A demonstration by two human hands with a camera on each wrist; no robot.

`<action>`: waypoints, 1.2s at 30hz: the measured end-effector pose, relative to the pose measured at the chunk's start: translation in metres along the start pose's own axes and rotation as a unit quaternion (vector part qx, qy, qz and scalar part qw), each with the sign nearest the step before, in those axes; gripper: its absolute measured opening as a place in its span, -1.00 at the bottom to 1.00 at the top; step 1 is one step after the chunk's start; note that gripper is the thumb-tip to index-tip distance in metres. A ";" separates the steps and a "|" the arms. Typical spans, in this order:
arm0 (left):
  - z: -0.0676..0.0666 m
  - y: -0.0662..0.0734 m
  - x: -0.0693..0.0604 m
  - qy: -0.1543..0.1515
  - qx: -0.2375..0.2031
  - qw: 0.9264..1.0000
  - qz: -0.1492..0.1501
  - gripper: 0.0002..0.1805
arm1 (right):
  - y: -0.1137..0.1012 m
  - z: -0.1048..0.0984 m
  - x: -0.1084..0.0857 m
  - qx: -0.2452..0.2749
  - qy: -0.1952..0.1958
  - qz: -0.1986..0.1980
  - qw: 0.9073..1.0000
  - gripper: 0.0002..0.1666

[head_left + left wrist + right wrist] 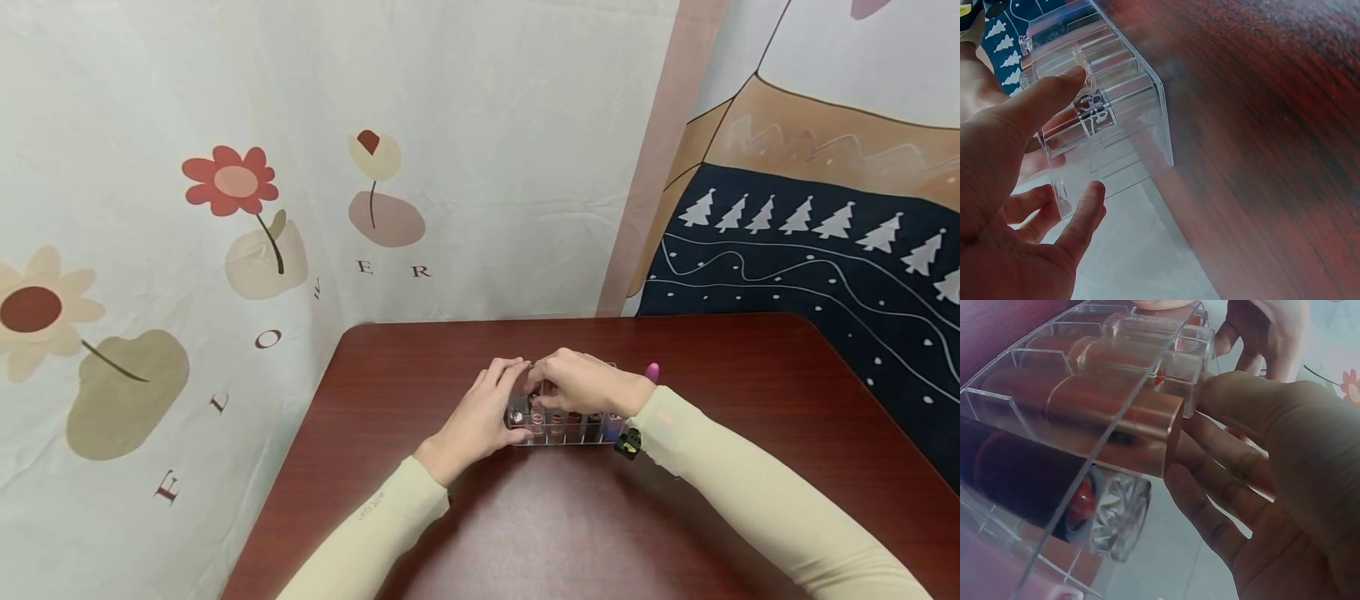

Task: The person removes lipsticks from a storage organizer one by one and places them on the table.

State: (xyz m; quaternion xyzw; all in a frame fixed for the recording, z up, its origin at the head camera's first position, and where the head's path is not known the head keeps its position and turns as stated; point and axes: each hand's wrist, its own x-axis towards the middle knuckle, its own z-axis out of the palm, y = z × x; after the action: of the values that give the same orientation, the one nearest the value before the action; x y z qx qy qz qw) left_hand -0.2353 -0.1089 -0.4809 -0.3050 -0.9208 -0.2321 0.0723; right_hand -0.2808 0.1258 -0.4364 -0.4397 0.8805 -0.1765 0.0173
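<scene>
A clear plastic lipstick organizer [564, 442] stands on the table with several lipsticks in its slots. My left hand [480, 412] holds its left end, with the thumb at the front and fingers around the end wall. My right hand [581, 383] reaches over the top from the right, its fingertips bent down at the left slots. In the right wrist view its thumb meets a lipstick with a clear square cap [1182, 384]; the full grip is partly hidden. Beside that are a rose-gold lipstick tube [1116, 425] and a dark lipstick with a faceted clear cap [1119, 515].
The reddish-brown table [525, 517] extends around the organizer. A rounded magenta tip [652, 372] shows behind my right wrist. Patterned cloth [480, 167] with flowers hangs behind the table, with a dark tree-printed cloth [810, 250] at the right.
</scene>
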 end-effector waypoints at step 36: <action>-0.001 0.000 0.000 -0.006 0.010 1.000 -0.003 0.23 | -0.003 -0.035 -0.025 0.007 0.099 -0.021 0.995 -0.77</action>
State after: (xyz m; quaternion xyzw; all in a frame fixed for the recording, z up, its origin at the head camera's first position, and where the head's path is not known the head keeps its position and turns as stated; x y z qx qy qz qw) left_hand -0.2355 -0.1092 -0.4801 -0.3033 -0.9242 -0.2216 0.0689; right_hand -0.2702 0.1538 -0.4057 -0.4382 0.8673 -0.2253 -0.0705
